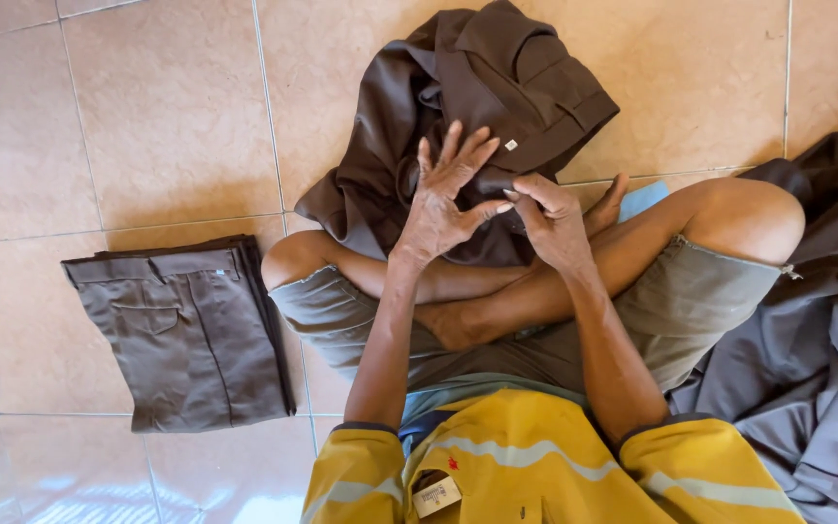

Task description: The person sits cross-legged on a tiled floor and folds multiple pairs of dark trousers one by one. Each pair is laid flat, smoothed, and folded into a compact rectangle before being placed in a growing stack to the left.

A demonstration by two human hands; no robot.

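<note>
A crumpled dark brown shirt (477, 107) with a collar lies on the tiled floor (147, 116) before crossed legs. Left hand (443, 199) spread open; right hand (550, 218) pinches something unseen.

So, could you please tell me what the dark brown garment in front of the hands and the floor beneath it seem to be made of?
The dark brown garment looks like matte woven cloth, perhaps a cotton blend: it slumps in soft folds with stitched flaps. The floor appears to be glazed ceramic tile: glossy beige squares with thin grout lines and window glare.
</note>
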